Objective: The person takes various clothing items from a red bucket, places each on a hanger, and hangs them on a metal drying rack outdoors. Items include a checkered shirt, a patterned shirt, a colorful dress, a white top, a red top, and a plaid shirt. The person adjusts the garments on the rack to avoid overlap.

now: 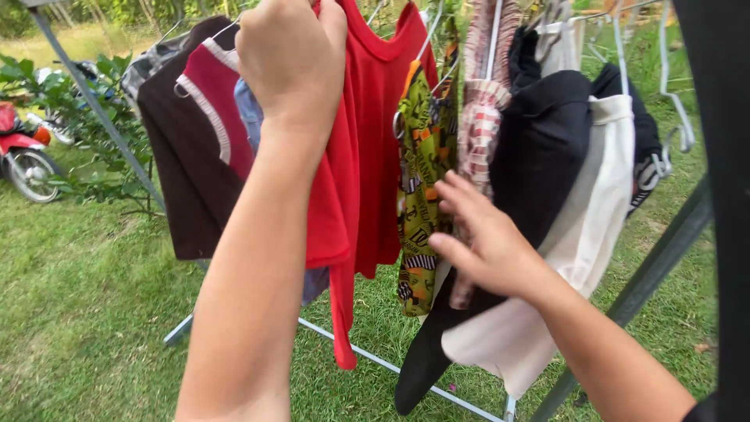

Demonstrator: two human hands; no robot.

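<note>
Two hands work at hanging clothes. Our left hand [291, 55] is fisted at the top of a red shirt [367, 148] on the rack; what it grips is hidden. Our right hand [480, 234], fingers spread, presses a checked garment [480, 133] between a patterned green cloth [422, 156] and a black garment [539, 148].

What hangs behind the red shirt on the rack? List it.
Behind the red shirt, a pale blue garment shows at its left edge and below its hem. The left hand and forearm cover the rest, so its shape is hidden.
</note>
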